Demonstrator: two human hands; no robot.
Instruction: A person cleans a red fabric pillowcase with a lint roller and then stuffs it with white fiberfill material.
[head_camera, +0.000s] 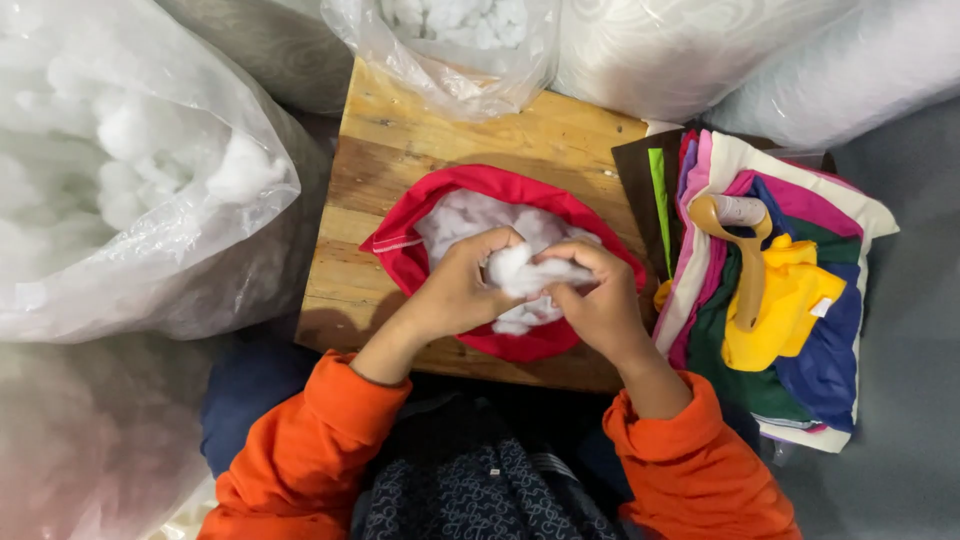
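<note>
Over the wooden surface (400, 150), left hand (462, 290) and right hand (600, 305) both pinch one white stuffing tuft (520, 270) above the red fabric shell (490, 190), whose open mouth faces up, already holding stuffing.

- Both arms are covered by bright orange sleeves (300, 460), bunched at the wrists.
- The left hand (455, 290) and right hand (600, 305) are left bare.
- A dark patterned garment (470, 495) is worn underneath.

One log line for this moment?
left hand: grips white stuffing tuft | right hand: grips same tuft | below: stuffed red fabric cover on wooden board
</note>
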